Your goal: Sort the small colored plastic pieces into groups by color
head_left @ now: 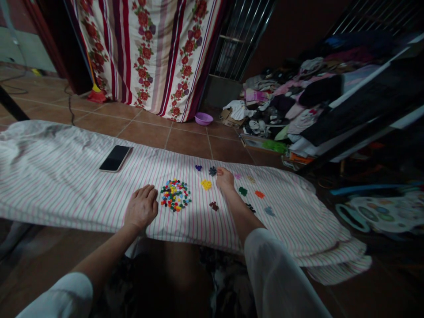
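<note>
My left hand [141,206] lies flat on the striped cloth, fingers stretched out, just left of a mixed pile of small coloured pieces [175,194]. With fingertips pinched together, my right hand [225,179] is at the right edge of a dark grey pile [212,171]; whatever it may hold is too small to make out. Around it are single-colour piles: purple [198,168], yellow [206,184], brown [213,206], green [243,191], orange [259,194], grey-blue [269,211], pink [237,176] and beige [251,179]. My right forearm partly covers a black pile [251,207].
The striped cloth [76,185] covers a long narrow surface. A phone [115,158] lies on it at left. Beyond are a floral curtain [145,53], a purple basin [203,118] and a red broom [96,94] on the tiled floor. Heaped clothes [298,95] fill the right side.
</note>
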`<state>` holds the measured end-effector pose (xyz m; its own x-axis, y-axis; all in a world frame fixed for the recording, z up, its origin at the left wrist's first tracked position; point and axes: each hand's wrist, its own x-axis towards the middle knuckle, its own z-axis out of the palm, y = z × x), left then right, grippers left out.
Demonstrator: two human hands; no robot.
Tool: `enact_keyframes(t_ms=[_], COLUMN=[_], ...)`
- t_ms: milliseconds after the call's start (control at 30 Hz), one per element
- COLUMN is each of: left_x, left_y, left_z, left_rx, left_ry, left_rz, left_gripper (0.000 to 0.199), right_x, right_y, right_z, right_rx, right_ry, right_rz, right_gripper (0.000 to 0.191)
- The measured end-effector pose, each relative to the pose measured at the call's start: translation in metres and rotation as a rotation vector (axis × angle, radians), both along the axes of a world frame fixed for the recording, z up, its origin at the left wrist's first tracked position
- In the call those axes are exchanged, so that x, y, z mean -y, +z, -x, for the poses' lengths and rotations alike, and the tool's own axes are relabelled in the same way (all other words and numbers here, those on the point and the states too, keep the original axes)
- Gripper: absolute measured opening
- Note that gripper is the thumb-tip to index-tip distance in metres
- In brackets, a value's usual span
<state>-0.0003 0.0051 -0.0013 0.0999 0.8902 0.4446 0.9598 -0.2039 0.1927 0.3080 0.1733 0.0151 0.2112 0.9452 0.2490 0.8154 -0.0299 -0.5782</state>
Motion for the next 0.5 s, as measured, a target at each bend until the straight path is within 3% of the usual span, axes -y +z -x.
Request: enact_keyframes(t_ms=[133, 300, 500], left_x=[0.001, 0.001, 0.001], left_y=[0.001, 0.000, -0.001], left_z=[0.000, 0.001, 0.001], left_rx=[-0.002, 0.030, 0.037], left_ry=[0.000, -0.004, -0.001], left_rz=[0.010, 0.014, 0.010], left_gripper=[0.030, 0.030, 0.030], right_x=[0.010, 0.030, 0.062], right_y=[0.010, 0.018, 0.013], right_z=[0.004, 0.016, 0.044], right_rx=[0.052, 0.087, 0.072], right_ry=[-0.008, 0.131, 0.352], right_rz=[0.001, -0.035, -0.117], right_gripper=[0.040, 0.036, 0.031])
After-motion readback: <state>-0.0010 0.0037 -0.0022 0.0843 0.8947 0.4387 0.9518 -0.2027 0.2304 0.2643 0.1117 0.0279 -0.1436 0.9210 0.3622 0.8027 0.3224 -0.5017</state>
